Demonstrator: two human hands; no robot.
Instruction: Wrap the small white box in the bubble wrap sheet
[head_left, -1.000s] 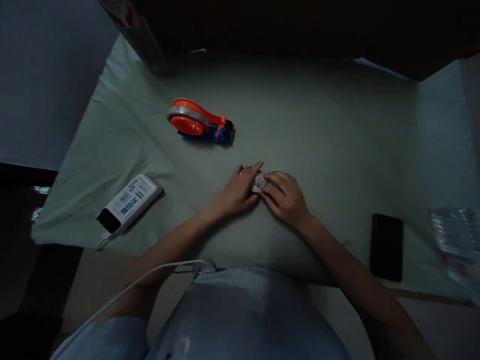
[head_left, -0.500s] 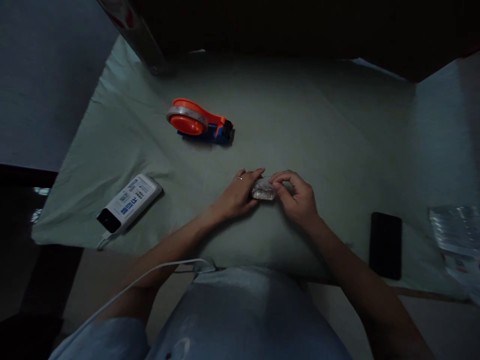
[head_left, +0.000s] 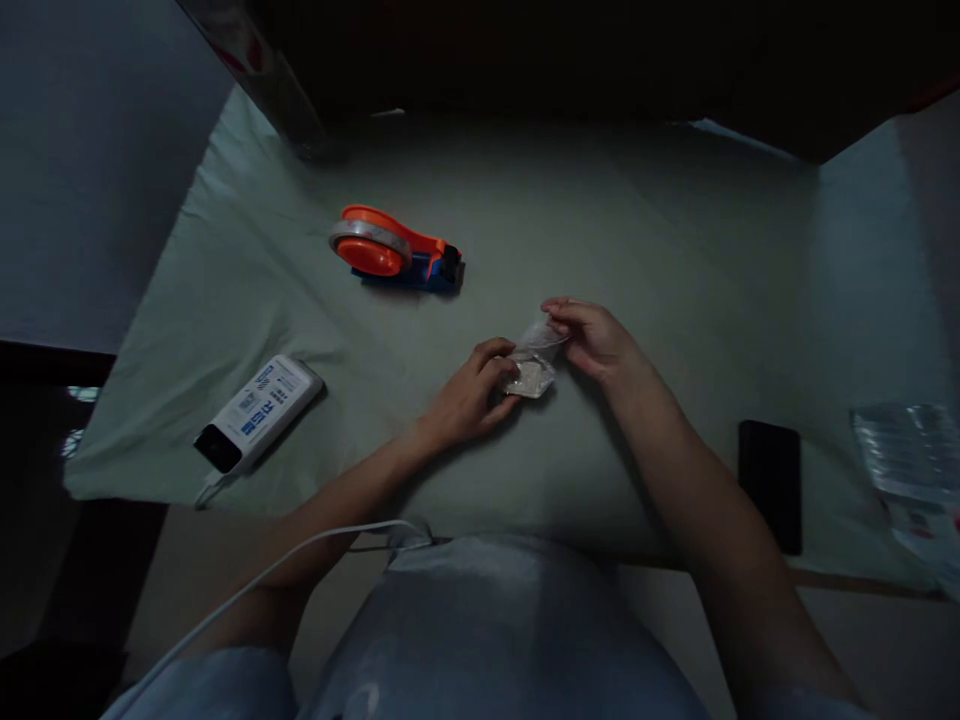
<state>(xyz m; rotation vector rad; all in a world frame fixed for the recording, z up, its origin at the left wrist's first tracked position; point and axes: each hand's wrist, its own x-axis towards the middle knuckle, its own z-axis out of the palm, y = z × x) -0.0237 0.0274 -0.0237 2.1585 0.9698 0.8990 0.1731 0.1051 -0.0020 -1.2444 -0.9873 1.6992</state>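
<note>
A small clear plastic packet (head_left: 531, 376) with something pale inside lies on the green cloth in front of me. My left hand (head_left: 480, 388) is closed on its left side, fingertips over the top and thumb at the near edge. With my right hand (head_left: 589, 335) I pinch a loose flap of the clear plastic (head_left: 546, 333), which is lifted up and away from the packet's far side. What the packet contains cannot be made out.
An orange and blue tape dispenser (head_left: 390, 250) stands beyond my left hand. A white power bank (head_left: 260, 412) with a cable lies at left. At right are a black phone-like slab (head_left: 770, 485) and clear plastic packaging (head_left: 907, 455). A dark panel (head_left: 555, 60) borders the back.
My right hand has moved up and away, pulling the plastic flap out from the packet. My left hand's fingers have curled more, and the packet's pale content shows more plainly.
</note>
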